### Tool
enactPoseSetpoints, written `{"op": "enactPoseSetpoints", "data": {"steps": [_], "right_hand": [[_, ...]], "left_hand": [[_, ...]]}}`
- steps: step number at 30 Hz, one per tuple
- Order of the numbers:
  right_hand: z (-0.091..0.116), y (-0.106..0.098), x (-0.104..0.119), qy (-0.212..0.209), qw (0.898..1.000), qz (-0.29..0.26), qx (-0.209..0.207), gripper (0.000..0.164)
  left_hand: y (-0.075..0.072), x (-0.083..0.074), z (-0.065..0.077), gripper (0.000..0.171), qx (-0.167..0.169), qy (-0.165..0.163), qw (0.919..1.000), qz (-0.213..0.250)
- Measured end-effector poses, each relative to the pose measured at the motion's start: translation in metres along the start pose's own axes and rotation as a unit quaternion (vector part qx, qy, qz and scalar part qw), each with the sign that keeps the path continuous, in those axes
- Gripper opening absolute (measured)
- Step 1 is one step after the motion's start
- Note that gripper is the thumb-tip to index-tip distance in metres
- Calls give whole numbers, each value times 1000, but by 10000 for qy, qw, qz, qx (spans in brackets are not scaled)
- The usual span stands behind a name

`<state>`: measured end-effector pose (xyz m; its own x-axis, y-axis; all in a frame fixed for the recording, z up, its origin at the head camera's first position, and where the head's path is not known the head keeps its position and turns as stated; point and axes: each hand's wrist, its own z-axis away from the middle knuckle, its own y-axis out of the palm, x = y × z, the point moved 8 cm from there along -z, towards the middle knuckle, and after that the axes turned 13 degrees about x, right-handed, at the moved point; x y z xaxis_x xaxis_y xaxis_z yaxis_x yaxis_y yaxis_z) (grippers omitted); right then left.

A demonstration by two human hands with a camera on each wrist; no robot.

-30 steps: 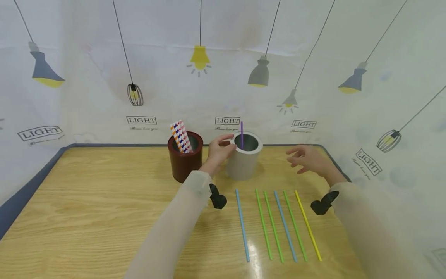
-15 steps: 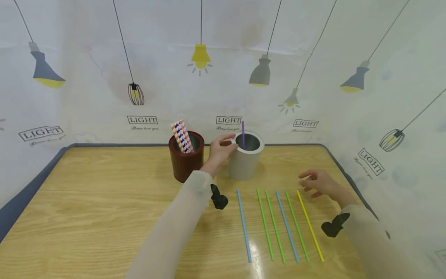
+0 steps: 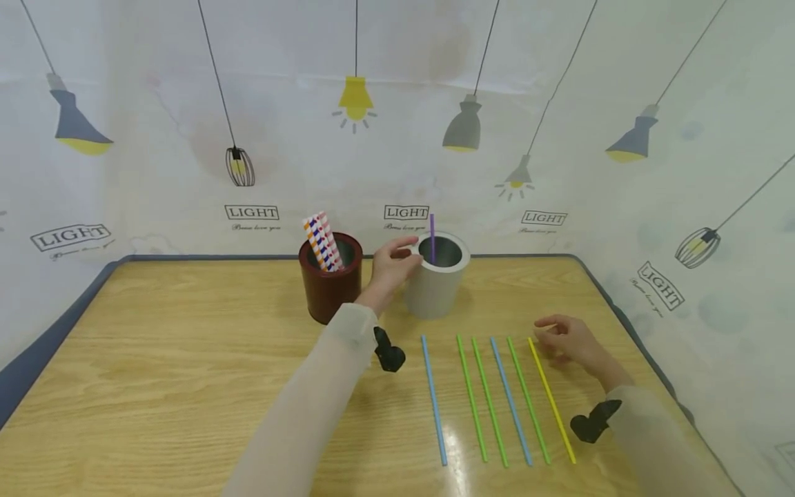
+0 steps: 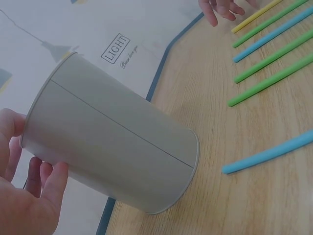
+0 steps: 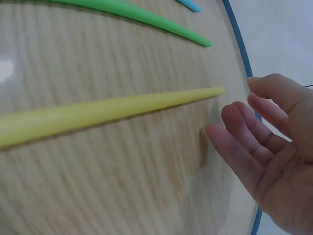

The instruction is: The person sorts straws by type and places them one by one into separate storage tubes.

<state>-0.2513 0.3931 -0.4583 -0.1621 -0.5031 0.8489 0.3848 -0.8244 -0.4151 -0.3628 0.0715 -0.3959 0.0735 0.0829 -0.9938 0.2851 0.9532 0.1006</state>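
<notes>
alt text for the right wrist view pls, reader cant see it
A person's right hand, fingers loosely curled and holding nothing, is beside the tip of a slim yellow straw lying on a light wood-grain table. Higher in the picture lie a slim green straw and the end of a light blue straw.

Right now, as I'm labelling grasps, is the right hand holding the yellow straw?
No, the right wrist view shows a gap between the right hand and the yellow straw.
</notes>
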Motion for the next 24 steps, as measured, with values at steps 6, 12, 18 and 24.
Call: {"op": "enactPoseSetpoints", "data": {"steps": [6, 12, 18, 24], "right_hand": [[2, 7, -10, 30, 9997, -139, -173, 48], [7, 9, -18, -163, 9991, -140, -367, 45], [4, 9, -18, -449, 9976, 154, -502, 42], [1, 9, -18, -407, 9949, 649, -656, 40]], "left_hand": [[1, 1, 1, 40, 12, -10, 10000, 23], [3, -1, 1, 41, 104, -38, 9999, -35], [2, -3, 2, 40, 41, -38, 10000, 12], [0, -1, 1, 39, 2, -60, 10000, 8]]}}
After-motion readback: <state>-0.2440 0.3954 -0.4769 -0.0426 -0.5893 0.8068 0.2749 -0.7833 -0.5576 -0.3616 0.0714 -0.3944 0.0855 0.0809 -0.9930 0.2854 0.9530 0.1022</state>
